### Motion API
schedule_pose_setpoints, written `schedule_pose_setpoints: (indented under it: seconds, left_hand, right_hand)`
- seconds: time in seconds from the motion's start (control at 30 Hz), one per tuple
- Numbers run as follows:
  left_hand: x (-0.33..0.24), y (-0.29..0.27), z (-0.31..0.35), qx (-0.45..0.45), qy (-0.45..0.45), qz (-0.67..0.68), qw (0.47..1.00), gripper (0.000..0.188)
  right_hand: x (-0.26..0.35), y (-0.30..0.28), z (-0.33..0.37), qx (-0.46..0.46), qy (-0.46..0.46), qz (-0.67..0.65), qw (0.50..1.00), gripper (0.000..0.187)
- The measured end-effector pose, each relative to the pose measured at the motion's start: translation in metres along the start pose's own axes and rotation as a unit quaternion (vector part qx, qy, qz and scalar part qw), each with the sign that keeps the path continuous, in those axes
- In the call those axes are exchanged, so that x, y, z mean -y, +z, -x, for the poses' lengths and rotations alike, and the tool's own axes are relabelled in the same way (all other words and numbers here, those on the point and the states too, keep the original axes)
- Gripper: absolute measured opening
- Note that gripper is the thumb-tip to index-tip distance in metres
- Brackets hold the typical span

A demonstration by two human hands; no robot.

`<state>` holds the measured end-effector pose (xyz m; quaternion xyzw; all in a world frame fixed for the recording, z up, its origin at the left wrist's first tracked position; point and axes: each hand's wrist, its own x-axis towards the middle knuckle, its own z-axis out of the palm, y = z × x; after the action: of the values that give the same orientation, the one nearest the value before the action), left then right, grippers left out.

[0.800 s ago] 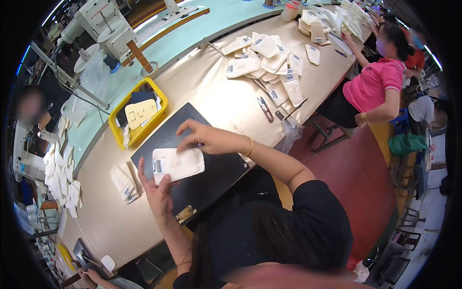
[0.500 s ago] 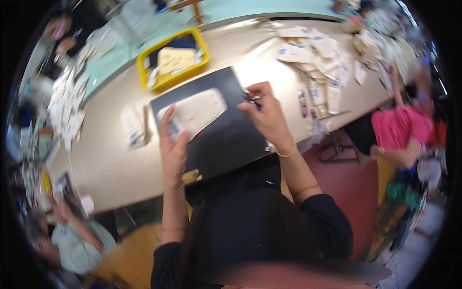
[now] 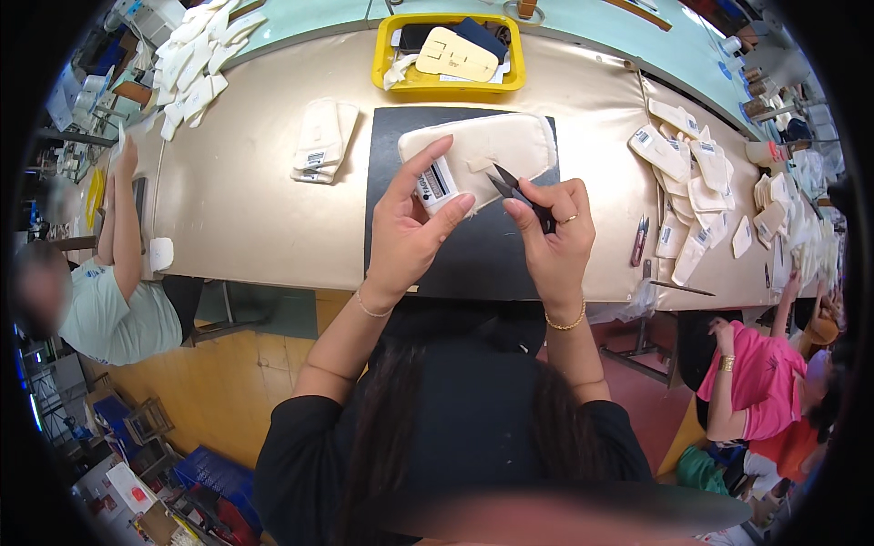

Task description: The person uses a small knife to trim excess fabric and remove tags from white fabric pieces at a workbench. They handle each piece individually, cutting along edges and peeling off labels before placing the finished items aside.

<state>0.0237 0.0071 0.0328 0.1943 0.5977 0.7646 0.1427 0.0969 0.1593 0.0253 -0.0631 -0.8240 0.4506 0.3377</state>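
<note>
A cream, padded fabric piece (image 3: pixel 514 136) with rounded corners and a printed label (image 3: pixel 438 180) is gripped at its lower left by my left hand (image 3: pixel 401 237). The thumb presses on top and the index finger lies along the label. My right hand (image 3: pixel 560 241) is closed around black thread snips (image 3: pixel 526 198). Their pointed blades are parted, the tips right at a small raised tab (image 3: pixel 481 164) on the fabric; whether they touch it I cannot tell. Beneath both hands lies a dark mat (image 3: pixel 455 264).
Behind the mat stands a yellow tray (image 3: pixel 517 68) holding a cream template (image 3: pixel 455 56). A small cream stack (image 3: pixel 320 136) lies left, a loose cream pile (image 3: pixel 701 187) right, near red-handled snips (image 3: pixel 640 241). Co-workers sit left (image 3: pixel 118 309) and right (image 3: pixel 756 382).
The view has swung and steadied. My right hand has brought the snips from beside the cream piece to its surface. My left hand still holds the piece.
</note>
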Motion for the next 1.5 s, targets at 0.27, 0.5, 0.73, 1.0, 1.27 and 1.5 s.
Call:
schedule_pose_setpoints:
  seconds: [0.27,0.5,0.73,1.0,1.27,1.5]
  left_hand:
    - [-0.005,-0.004,0.001,-0.023,0.017,-0.056,0.998,0.044]
    - [-0.003,0.000,0.002,-0.029,0.001,-0.019,0.999,0.043]
    - [0.002,0.001,0.002,0.005,-0.079,0.178,0.981,0.043]
    - [0.003,0.010,0.008,-0.015,-0.129,0.329,0.935,0.045]
    - [0.004,0.016,0.009,-0.010,-0.124,0.379,0.917,0.046]
    - [0.006,0.019,0.010,-0.013,-0.118,0.373,0.920,0.046]
  right_hand:
    - [0.004,-0.003,-0.003,0.014,-0.003,0.003,1.000,0.020]
    - [0.004,0.001,0.000,-0.030,0.008,0.013,0.999,0.020]
    - [0.006,0.003,-0.002,-0.024,0.002,0.019,1.000,0.020]
    - [0.013,0.001,-0.001,-0.034,0.002,0.029,0.999,0.019]
    - [0.018,0.001,-0.004,-0.060,-0.036,0.041,0.997,0.018]
    - [0.016,-0.001,-0.002,-0.068,-0.032,0.031,0.997,0.017]
